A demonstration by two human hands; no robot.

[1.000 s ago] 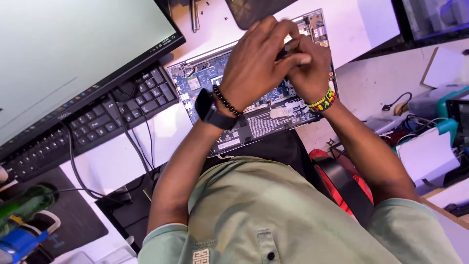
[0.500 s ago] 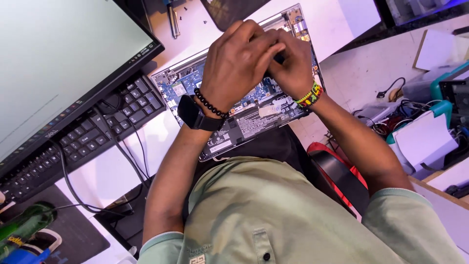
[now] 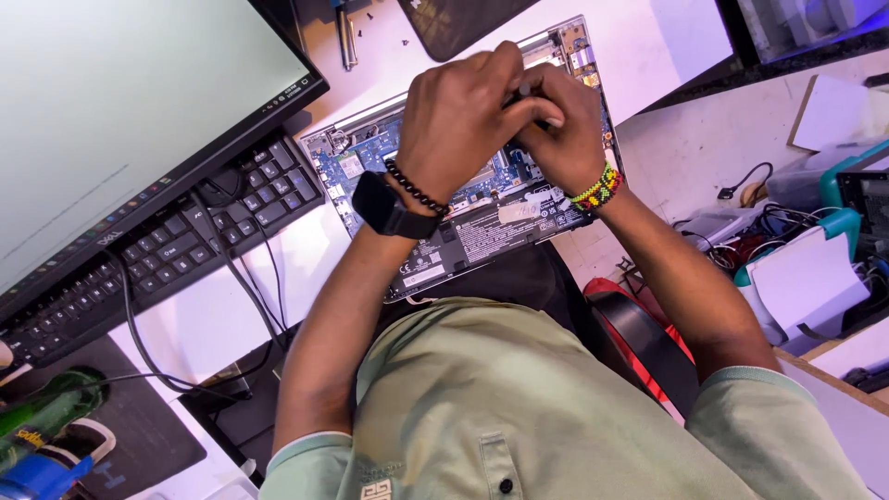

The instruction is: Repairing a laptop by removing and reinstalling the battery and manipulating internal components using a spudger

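So both hands are bunched up together over an opened laptop [image 3: 482,222] that's lying bottom-up on the white desk [image 3: 648,56], back cover off, so you can see the blue circuit board and the dark battery with its white labels. The left hand [image 3: 458,125] has a black smartwatch and a dark bead bracelet at the wrist, and its grip is curled in tight with the fingers pressed against the other hand. The right hand [image 3: 565,139] wears a bright multicoloured bead band, and its grip is closed round a thin dark tool [image 3: 526,91], looks like a small screwdriver or stylus, though only a short bit of it pokes out between the fingers, so I can't tell which. Can't tell either if the left hand is actually gripping the tool too or just steadying things, the fingers overlap too much. The tip is hidden under the hands, somewhere over the upper part of the board. To the left of the laptop sits a black keyboard [image 3: 157,250] with a big monitor [image 3: 120,120] above it, cables trailing down from there. Up top on the desk there's a slim metal tool [image 3: 346,39] with a few tiny screws near it. Off to the right is a messy pile of teal and white gear [image 3: 815,268] with wires, and a red and black chair [image 3: 648,343] shows beside the person's green shirt.
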